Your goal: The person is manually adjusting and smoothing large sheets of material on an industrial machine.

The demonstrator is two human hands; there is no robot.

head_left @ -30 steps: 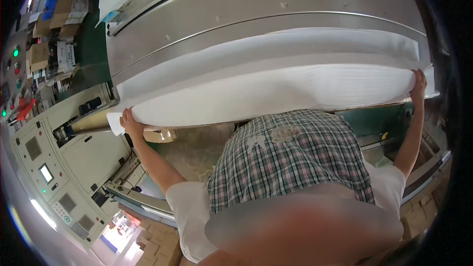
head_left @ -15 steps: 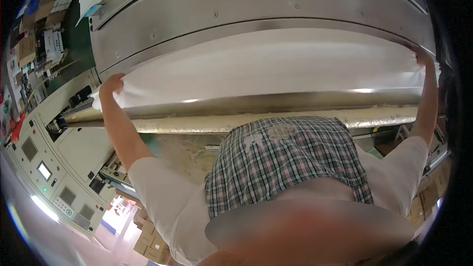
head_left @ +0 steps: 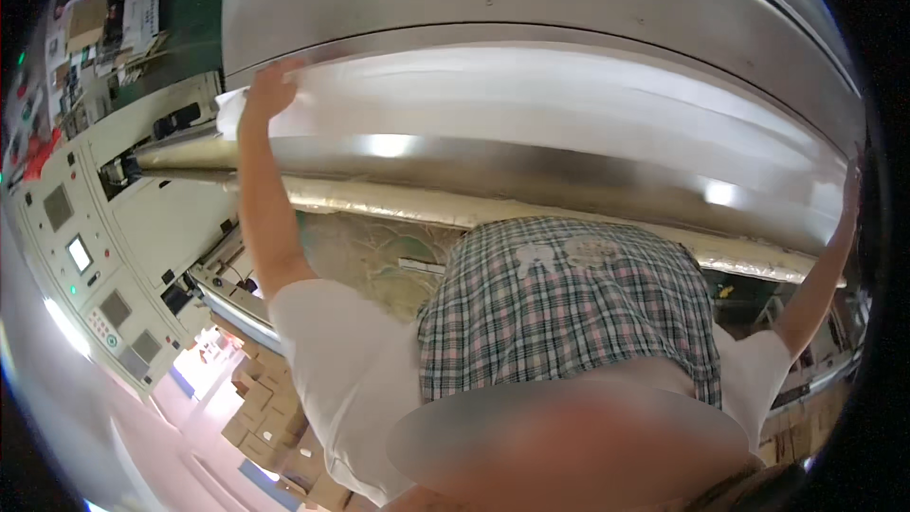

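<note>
the white sheet (head_left: pixel 531 85) is draped along the far upper side of the shiny metal roller (head_left: pixel 559 171), stretching nearly its whole length, while the near side of the roller shows bare. my left hand (head_left: pixel 273 92) is at the sheet near the roller's left end, my fingers pointing away from me toward the sheet's far edge; they're blurred, so i can't tell whether they pinch the sheet or only press on it. a loose corner of the sheet pokes out to the left of that wrist. my right hand (head_left: pixel 852 185) is at the sheet by the roller's right end, seen edge-on and dark, and i can't tell how its fingers are set. my arms are spread wide to reach both ends of the roller.

beyond the roller rises a broad steel panel (head_left: pixel 531 0). on my side of it runs a long cream bar (head_left: pixel 398 204), and nearer still is my checked apron (head_left: pixel 569 313) with two pale patches. left of the roller stands a pale cabinet (head_left: pixel 171 246) with a small lit screen (head_left: pixel 80 253); cardboard boxes (head_left: pixel 261 417) are stacked left of the roller too, nearer me.
</note>
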